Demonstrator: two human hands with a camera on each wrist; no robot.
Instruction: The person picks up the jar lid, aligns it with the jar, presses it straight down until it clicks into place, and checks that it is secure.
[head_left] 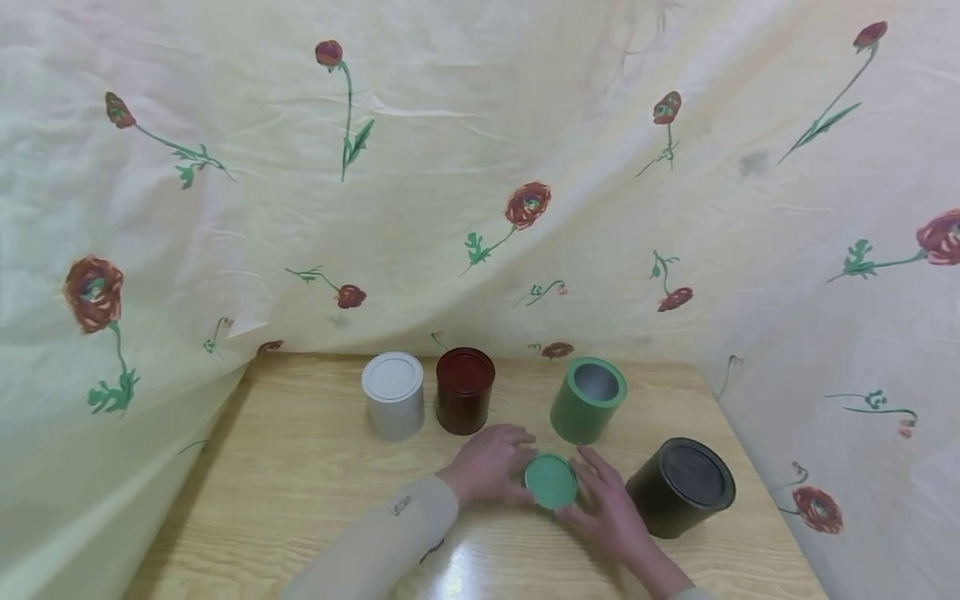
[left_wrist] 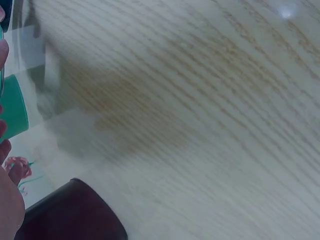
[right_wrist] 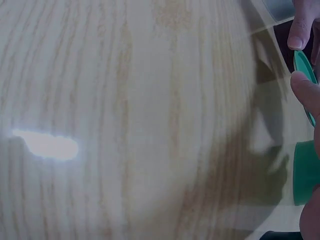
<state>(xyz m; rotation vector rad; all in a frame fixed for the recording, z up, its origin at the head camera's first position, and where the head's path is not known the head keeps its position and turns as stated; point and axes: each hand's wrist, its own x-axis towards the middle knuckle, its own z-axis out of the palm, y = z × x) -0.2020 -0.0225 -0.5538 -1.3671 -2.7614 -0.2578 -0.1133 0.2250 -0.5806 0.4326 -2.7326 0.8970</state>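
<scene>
A round green lid (head_left: pixel 551 482) is held between both hands, its flat face toward the head camera. My left hand (head_left: pixel 486 467) grips its left edge. From the other side my right hand (head_left: pixel 606 510) holds the right edge, fingers spread along the rim. In the right wrist view the lid (right_wrist: pixel 305 65) appears nearly edge-on, with a thumb (right_wrist: pixel 306 92) pressed to its rim. Just beyond the hands stands a green can (head_left: pixel 581 417), its top uncovered and its grey inside showing. The left wrist view catches only part of the left hand (left_wrist: pixel 9 205).
A white can (head_left: pixel 394 408) and a dark red can (head_left: pixel 463 400), both lidded, stand at the back left of the wooden table (head_left: pixel 300 467). To the right of my right hand is a lidded black can (head_left: pixel 671 492). Flowered cloth (head_left: pixel 420 233) hangs behind and along the sides.
</scene>
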